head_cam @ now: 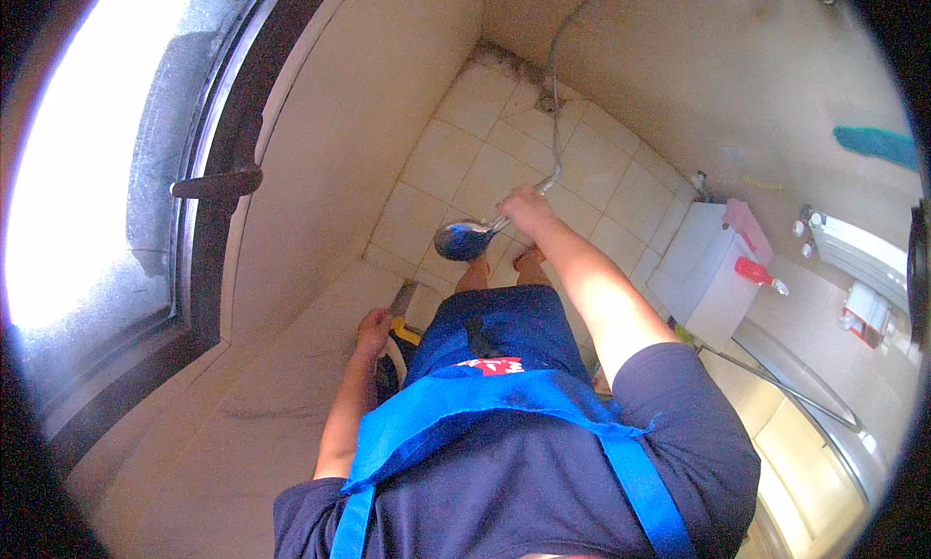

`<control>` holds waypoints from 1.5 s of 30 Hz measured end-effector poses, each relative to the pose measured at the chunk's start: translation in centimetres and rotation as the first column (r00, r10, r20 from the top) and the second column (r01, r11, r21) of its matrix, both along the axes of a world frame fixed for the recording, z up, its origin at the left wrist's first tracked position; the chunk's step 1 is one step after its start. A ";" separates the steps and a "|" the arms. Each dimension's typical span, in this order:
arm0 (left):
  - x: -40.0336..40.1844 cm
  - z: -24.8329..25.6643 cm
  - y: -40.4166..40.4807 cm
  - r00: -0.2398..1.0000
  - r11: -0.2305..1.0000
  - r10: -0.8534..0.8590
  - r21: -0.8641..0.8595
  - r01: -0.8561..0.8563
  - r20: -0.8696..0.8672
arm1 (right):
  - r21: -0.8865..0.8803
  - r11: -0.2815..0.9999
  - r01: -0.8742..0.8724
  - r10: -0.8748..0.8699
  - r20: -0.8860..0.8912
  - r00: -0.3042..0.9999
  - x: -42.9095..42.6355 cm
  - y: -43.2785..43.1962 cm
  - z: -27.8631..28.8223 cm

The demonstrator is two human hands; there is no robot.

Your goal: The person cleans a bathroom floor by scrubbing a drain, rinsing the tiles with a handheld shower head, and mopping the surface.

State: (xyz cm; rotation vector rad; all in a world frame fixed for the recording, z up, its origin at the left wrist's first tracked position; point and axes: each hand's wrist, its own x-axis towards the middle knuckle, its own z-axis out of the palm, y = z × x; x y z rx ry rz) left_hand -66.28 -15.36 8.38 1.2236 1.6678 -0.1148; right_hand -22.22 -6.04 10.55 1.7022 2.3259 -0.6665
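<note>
My right hand is closed around the handle of a shower head, whose round head points left above the tiled floor. A metal shower hose runs from its handle up toward the far wall. My left hand, lower at the left, is at a yellow-handled tool with a flat greyish end that looks like a brush or scraper; its exact kind is unclear. The fingers seem wrapped on the handle. My feet stand on the floor just below the shower head.
A window with a dark frame and handle is at left. On the right stand a white cabinet or box, a red spray bottle, a white rack and a metal bar. A teal cloth or brush hangs on the wall. A floor drain lies near the far corner.
</note>
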 end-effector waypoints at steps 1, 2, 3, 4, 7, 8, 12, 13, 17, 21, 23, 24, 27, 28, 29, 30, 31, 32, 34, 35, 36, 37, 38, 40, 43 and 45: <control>1.4 0.7 1.0 0.998 0.998 -0.055 0.032 0.056 -0.026 | 0.023 0.996 0.085 -0.084 -0.021 0.996 1.1 -0.2 -0.6; 3.8 2.7 2.7 0.992 0.991 -0.115 0.059 0.118 -0.055 | 0.041 0.984 0.174 -0.172 -0.045 0.984 2.7 -0.7 -1.8; 4.9 4.0 3.5 0.983 0.982 -0.159 0.086 0.167 -0.094 | 0.059 0.967 0.250 -0.245 -0.079 0.966 3.7 -1.3 -2.5; 4.7 4.0 3.5 0.988 0.987 -0.138 0.074 0.143 -0.065 | 0.113 0.961 0.253 -0.240 -0.118 0.964 4.1 -1.6 -1.8; 4.0 3.3 3.7 0.989 0.987 -0.148 0.063 0.149 -0.027 | 0.192 0.958 0.214 -0.197 -0.105 0.975 6.2 -3.6 0.1; 3.7 2.8 3.7 0.980 0.978 -0.192 0.075 0.195 -0.053 | 0.157 0.975 0.159 -0.157 -0.023 0.987 6.7 -4.9 0.1; 3.1 1.1 3.6 0.963 0.955 -0.265 0.125 0.270 -0.053 | 0.020 0.997 0.070 -0.070 -0.013 0.997 8.6 -11.3 -1.9; 2.6 0.5 3.4 0.955 0.947 -0.287 0.129 0.295 -0.074 | 0.001 1.000 0.025 -0.025 -0.019 1.000 8.6 -12.2 -1.0; 3.5 0.8 4.3 0.918 0.909 -0.372 0.143 0.391 -0.138 | -0.066 0.998 0.006 -0.010 -0.069 0.998 9.9 -16.7 -0.2; 5.6 1.7 5.7 0.906 0.902 -0.390 0.129 0.412 -0.161 | -0.115 0.983 0.145 -0.145 0.002 0.989 12.1 -20.5 -5.2; 6.5 2.5 5.7 0.909 0.895 -0.393 0.169 0.413 -0.139 | -0.086 0.972 0.220 -0.218 0.039 0.975 12.5 -18.1 -3.5; 7.2 3.2 5.8 0.909 0.890 -0.397 0.189 0.415 -0.127 | -0.072 0.963 0.260 -0.256 0.058 0.965 12.6 -16.9 -2.4; 10.0 5.2 6.5 0.910 0.898 -0.402 0.148 0.413 -0.101 | 0.017 0.950 0.311 -0.312 0.057 0.948 13.8 -16.0 -2.0; 9.9 4.8 6.3 0.920 0.908 -0.386 0.146 0.392 -0.071 | 0.040 0.955 0.294 -0.295 0.040 0.955 14.0 -16.2 -1.8; 9.7 4.0 6.2 0.928 0.917 -0.369 0.144 0.371 -0.041 | 0.063 0.959 0.276 -0.278 0.023 0.960 14.0 -16.5 -1.5; 9.9 3.7 6.1 0.936 0.927 -0.352 0.140 0.349 -0.007 | 0.086 0.962 0.259 -0.260 0.011 0.965 14.2 -16.9 -1.2; 9.9 3.5 5.9 0.934 0.923 -0.358 0.154 0.354 0.004 | 0.045 0.978 0.206 -0.207 0.031 0.978 14.3 -17.5 -1.3; 9.9 3.3 5.7 0.931 0.919 -0.365 0.169 0.357 0.014 | 0.004 0.988 0.152 -0.152 0.049 0.987 14.5 -18.3 -1.5; 9.9 3.2 5.3 0.920 0.905 -0.391 0.182 0.384 0.005 | -0.055 0.996 0.071 -0.067 0.082 0.994 14.8 -19.8 -1.4; 9.9 3.2 5.1 0.912 0.896 -0.410 0.182 0.406 -0.014 | -0.070 0.997 0.044 -0.037 0.099 0.994 14.9 -20.5 -1.4; 10.2 3.5 5.0 0.901 0.884 -0.433 0.180 0.431 -0.032 | -0.088 0.996 0.022 -0.012 0.115 0.993 15.2 -21.2 -1.4; 10.5 3.9 4.8 0.917 0.907 -0.397 0.138 0.399 -0.042 | -0.121 0.993 0.017 -0.004 0.111 0.994 15.7 -21.7 -1.5; 10.7 4.3 4.6 0.931 0.926 -0.361 0.096 0.364 -0.053 | -0.153 0.988 0.012 0.004 0.106 0.994 16.1 -22.2 -1.7; 10.4 4.7 4.0 0.949 0.948 -0.310 0.051 0.313 -0.059 | -0.207 0.977 0.042 -0.021 0.104 0.994 16.3 -22.4 -1.6; 9.4 3.8 3.6 0.950 0.949 -0.308 0.052 0.311 -0.054 | -0.227 0.960 0.161 -0.124 0.170 0.978 17.6 -22.0 -2.8; 9.6 3.2 3.8 0.927 0.927 -0.365 0.064 0.371 -0.084 | -0.177 0.950 0.258 -0.205 0.268 0.941 19.3 -23.0 -6.8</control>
